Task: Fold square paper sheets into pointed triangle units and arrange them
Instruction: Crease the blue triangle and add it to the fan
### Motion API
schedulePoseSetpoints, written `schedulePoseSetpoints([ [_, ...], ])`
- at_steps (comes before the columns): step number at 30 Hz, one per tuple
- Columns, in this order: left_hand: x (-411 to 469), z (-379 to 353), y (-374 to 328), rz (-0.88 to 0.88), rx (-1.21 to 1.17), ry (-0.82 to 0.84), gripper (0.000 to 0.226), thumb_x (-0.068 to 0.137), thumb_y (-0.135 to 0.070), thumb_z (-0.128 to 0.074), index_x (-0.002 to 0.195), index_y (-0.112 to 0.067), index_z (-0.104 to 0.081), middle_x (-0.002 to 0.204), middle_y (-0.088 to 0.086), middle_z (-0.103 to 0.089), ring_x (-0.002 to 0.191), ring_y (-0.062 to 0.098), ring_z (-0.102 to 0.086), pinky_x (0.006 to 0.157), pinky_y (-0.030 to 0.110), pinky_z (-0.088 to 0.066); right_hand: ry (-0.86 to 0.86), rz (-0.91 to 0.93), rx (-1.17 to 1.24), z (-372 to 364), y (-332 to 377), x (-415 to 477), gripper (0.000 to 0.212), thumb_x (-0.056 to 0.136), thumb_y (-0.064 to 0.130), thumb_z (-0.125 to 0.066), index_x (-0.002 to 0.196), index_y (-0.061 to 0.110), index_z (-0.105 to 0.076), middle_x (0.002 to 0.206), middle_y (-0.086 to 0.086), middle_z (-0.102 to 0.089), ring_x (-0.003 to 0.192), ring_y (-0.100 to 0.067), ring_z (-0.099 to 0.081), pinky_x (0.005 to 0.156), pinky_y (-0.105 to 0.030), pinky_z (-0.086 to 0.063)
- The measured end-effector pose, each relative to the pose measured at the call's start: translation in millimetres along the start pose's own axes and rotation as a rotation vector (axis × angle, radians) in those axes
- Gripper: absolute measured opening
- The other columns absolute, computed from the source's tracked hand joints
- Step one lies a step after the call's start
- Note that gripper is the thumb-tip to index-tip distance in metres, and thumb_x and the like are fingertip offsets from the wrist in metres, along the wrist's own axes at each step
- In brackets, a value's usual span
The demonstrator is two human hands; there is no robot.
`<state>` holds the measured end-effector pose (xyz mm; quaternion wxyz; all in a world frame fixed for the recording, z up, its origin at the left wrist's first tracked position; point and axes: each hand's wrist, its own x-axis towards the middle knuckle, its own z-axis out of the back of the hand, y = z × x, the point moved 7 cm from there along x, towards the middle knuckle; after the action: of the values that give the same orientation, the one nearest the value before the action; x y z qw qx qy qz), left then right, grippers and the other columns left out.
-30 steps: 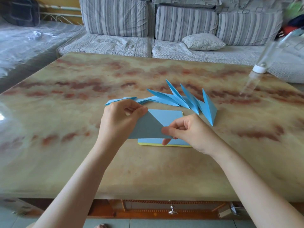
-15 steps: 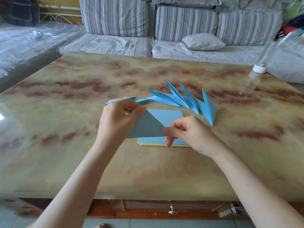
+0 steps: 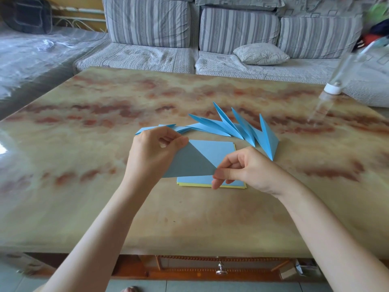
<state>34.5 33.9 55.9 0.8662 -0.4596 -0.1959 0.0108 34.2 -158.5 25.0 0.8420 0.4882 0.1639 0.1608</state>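
**A:** Layout, big to small?
**B:** Striped sofa [image 3: 147,24] at the back. Marbled worktop [image 3: 84,207] fills most of the view. One pillow [image 3: 261,53] on the sofa seat.
**A:** Task items?
**B:** Row of triangle units [image 3: 242,129], blue, mid-worktop, overlapping, tips fanned up and away. The row's left end lies flatter, partly behind the left hand [image 3: 151,157]. Just in front of the row is a flat stack of sheets [image 3: 214,148], blue on top, yellow edge underneath.
**A:** Active piece?
**B:** One blue folded triangle [image 3: 189,163], held over the stack's near-left part.
**A:** Grip?
**B:** Left hand pinches its upper-left corner, fingers curled on it. Right hand [image 3: 250,167] pinches the lower-right corner, thumb against forefinger. One finger reaches toward the stack, contact unclear.
**A:** Else?
**B:** Tilted clear bottle [image 3: 341,70], white cap, far-right worktop edge, blurred.
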Motion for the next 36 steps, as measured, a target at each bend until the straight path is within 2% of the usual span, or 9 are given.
schedulePoseSetpoints([
  [5, 3, -1, 0, 0.013, -0.115, 0.038, 0.006, 0.082, -0.022, -0.071, 0.079, -0.017, -0.072, 0.07, -0.011, -0.064, 0.062, -0.01, -0.054, 0.059, 0.003, -0.035, -0.06, -0.019, 0.052, 4, -4, 0, 0.014, 0.085, 0.018, -0.071, 0.091, 0.006, -0.072, 0.087, -0.005, -0.076, 0.088, -0.015, -0.071, 0.078, -0.033, -0.054],
  [9, 3, -10, 6, 0.065, -0.193, 0.119, 0.009, 0.08, -0.029, -0.074, 0.074, -0.024, -0.069, 0.066, -0.013, -0.059, 0.064, 0.001, -0.052, 0.057, 0.012, -0.034, -0.171, 0.028, 0.16, 8, 0, 2, 0.033, 0.071, 0.039, -0.072, 0.096, 0.019, -0.074, 0.096, 0.004, -0.075, 0.089, -0.007, -0.067, 0.079, -0.027, -0.053],
  [11, -1, -18, 2, 0.049, -0.214, 0.162, 0.012, 0.078, -0.032, -0.075, 0.072, -0.025, -0.068, 0.063, -0.016, -0.057, 0.064, 0.0, -0.052, 0.059, 0.011, -0.035, -0.223, 0.08, 0.249, 6, 4, 4, 0.027, 0.071, 0.034, -0.073, 0.092, 0.019, -0.074, 0.093, 0.006, -0.075, 0.087, -0.004, -0.067, 0.079, -0.02, -0.052],
  [14, -7, -27, -9, -0.017, -0.215, 0.196, 0.012, 0.081, -0.023, -0.072, 0.071, -0.022, -0.067, 0.06, -0.021, -0.057, 0.064, -0.004, -0.051, 0.063, 0.006, -0.035, -0.29, 0.126, 0.287, 2, 10, 6, 0.003, 0.079, 0.016, -0.074, 0.081, 0.016, -0.072, 0.08, 0.006, -0.073, 0.08, -0.007, -0.066, 0.082, -0.021, -0.052],
  [15, -8, -28, -10, -0.033, -0.216, 0.196, 0.012, 0.081, -0.021, -0.072, 0.071, -0.021, -0.066, 0.06, -0.023, -0.057, 0.064, -0.004, -0.051, 0.064, 0.006, -0.035, -0.297, 0.128, 0.283, 1, 10, 7, 0.003, 0.081, 0.012, -0.073, 0.08, 0.014, -0.071, 0.078, 0.005, -0.072, 0.078, -0.007, -0.065, 0.081, -0.02, -0.052],
  [24, 1, -13, 4, 0.015, -0.216, 0.129, 0.009, 0.082, -0.024, -0.072, 0.074, -0.023, -0.067, 0.065, -0.022, -0.061, 0.066, -0.006, -0.054, 0.061, 0.007, -0.035, -0.24, 0.05, 0.173, 4, 3, 4, 0.005, 0.08, 0.015, -0.075, 0.078, 0.012, -0.072, 0.072, 0.001, -0.069, 0.062, -0.004, -0.056, 0.064, -0.014, -0.046],
  [28, 8, 0, 8, 0.02, -0.216, 0.053, 0.006, 0.082, -0.022, -0.072, 0.076, -0.021, -0.069, 0.073, -0.009, -0.066, 0.065, -0.005, -0.055, 0.062, 0.011, -0.036, -0.208, 0.034, 0.169, 8, 0, -1, 0.006, 0.081, 0.013, -0.073, 0.078, 0.008, -0.071, 0.072, -0.004, -0.073, 0.065, -0.005, -0.064, 0.068, -0.019, -0.051],
  [32, 6, -1, 7, -0.002, -0.163, 0.052, 0.009, 0.081, -0.022, -0.073, 0.074, -0.023, -0.068, 0.075, -0.007, -0.067, 0.064, -0.008, -0.056, 0.061, 0.005, -0.035, -0.182, -0.005, 0.125, 9, -3, -2, 0.014, 0.079, 0.019, -0.076, 0.079, 0.006, -0.073, 0.077, -0.005, -0.075, 0.069, -0.005, -0.064, 0.071, -0.022, -0.052],
  [36, 8, -4, 13, 0.012, -0.144, 0.09, 0.011, 0.078, -0.034, -0.075, 0.072, -0.028, -0.067, 0.078, -0.008, -0.065, 0.077, 0.007, -0.059, 0.069, 0.019, -0.038, -0.159, -0.039, 0.081, 9, -7, 0, 0.025, 0.072, 0.032, -0.078, 0.082, 0.008, -0.075, 0.084, -0.005, -0.075, 0.076, -0.009, -0.065, 0.081, -0.031, -0.054],
])
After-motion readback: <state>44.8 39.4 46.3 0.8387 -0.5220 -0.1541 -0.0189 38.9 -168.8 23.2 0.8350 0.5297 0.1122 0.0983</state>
